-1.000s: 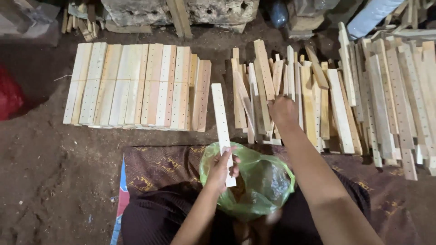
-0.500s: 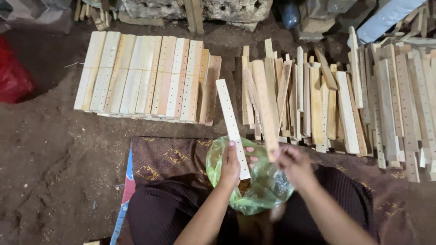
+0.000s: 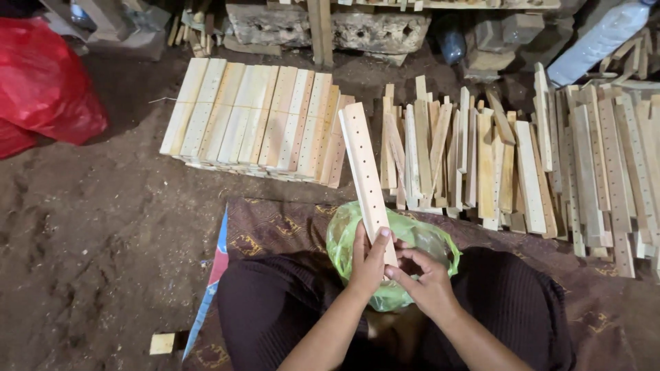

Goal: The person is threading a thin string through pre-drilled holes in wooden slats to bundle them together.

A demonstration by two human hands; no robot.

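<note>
Slat, drilled, gripped near its lower edge by left hand; right hand fingers curled beside.

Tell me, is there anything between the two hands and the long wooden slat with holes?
Nothing visible. The left hand grips the lower end of the pale, drilled wooden slat directly, and the right hand touches its bottom end. The green plastic bag lies beneath them on the lap, not between.
</note>
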